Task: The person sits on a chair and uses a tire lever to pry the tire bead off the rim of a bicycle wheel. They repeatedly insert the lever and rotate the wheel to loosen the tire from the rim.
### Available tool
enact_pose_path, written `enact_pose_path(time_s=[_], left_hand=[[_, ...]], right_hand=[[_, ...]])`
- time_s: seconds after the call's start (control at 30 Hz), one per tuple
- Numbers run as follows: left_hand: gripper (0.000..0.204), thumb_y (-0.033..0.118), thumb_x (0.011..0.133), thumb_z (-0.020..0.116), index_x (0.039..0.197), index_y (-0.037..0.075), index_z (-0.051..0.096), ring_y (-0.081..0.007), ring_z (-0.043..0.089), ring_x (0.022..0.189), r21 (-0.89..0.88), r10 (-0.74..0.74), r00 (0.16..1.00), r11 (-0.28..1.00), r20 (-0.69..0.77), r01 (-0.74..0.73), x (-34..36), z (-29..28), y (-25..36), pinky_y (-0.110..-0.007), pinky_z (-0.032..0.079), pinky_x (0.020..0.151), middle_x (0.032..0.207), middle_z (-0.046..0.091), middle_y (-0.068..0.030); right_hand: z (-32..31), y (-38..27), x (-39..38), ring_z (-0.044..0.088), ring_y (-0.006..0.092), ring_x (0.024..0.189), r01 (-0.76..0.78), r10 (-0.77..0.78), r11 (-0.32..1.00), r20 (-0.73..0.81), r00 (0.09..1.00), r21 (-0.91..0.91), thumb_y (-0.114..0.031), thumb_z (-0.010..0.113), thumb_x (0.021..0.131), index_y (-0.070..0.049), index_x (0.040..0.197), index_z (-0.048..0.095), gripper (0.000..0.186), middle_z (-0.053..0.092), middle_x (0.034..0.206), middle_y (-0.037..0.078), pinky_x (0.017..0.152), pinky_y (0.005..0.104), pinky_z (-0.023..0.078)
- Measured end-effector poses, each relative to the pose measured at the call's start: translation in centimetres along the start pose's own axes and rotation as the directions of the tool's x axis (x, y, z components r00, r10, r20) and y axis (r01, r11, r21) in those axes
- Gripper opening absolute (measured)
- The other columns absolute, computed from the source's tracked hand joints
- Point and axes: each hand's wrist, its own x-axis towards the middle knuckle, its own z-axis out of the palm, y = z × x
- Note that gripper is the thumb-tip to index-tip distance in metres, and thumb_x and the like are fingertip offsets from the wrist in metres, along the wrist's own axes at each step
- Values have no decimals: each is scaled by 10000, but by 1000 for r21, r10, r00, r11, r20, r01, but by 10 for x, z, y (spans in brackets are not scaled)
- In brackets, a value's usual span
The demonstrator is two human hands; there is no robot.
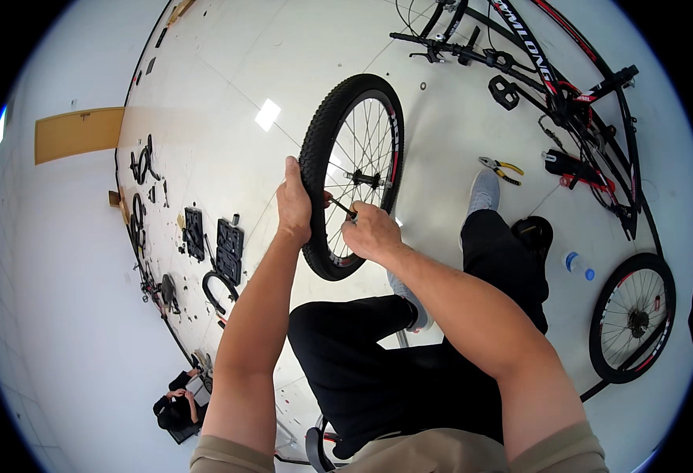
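Note:
A black bicycle wheel [345,126] with a knobbly tyre and a red-striped rim stands upright in front of me. My left hand [294,203] grips the tyre on its left side. My right hand [367,230] is closed on a thin dark tool [341,207] that reaches in among the spokes near the rim. The wheel's hub [364,178] sits just above my right hand. My legs in black trousers are below the wheel.
A black and red bicycle frame [561,94] lies on the white floor at upper right, pliers [501,168] beside it. A second wheel [634,315] and a plastic bottle [577,265] lie at right. Open tool cases [216,244] and parts sit at left; another person [179,406] crouches at lower left.

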Motion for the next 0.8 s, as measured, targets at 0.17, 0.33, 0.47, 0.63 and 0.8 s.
enact_pose_path(time_s=[0.17,0.33,0.47,0.63,0.8], left_hand=[[779,730,991,353,939,17,663,-204,623,596,8,1,1000,1000,1,-1,-3,9,-1,-336,508,589,684,640,-113],[765,712,999,375,950,-2,645,-205,614,594,-54,-35,998,998,55,38,2,-5,-3,-337,512,579,686,618,-101],[789,733,987,363,980,4,666,-194,630,610,-61,-63,998,996,24,65,5,-12,-10,-337,529,589,780,654,-96],[755,712,984,370,999,18,667,-197,653,636,-48,-80,997,996,4,80,4,-12,-5,-339,534,600,835,669,-89],[761,725,975,375,967,23,669,-202,642,616,-51,-97,995,994,5,97,9,-14,-6,-334,523,601,785,659,-91]], right_hand=[[16,5,14,679,399,1021,17,-17,1000,-37,999,20,-200,560,843,-44,977,681,239,722,1018,208,881,492,532],[19,2,20,690,389,1001,47,-47,999,41,998,-2,-194,562,844,-46,953,693,226,730,989,195,884,476,537],[21,4,23,702,362,965,101,-98,992,47,994,-80,-190,564,846,-58,924,694,201,739,925,157,855,488,513],[31,5,26,694,339,912,79,-77,996,46,996,-51,-179,570,831,-92,903,691,165,731,889,126,841,500,423],[29,-6,24,687,330,974,-12,15,999,61,998,-48,-178,571,829,-107,975,719,220,742,982,117,893,501,402]])
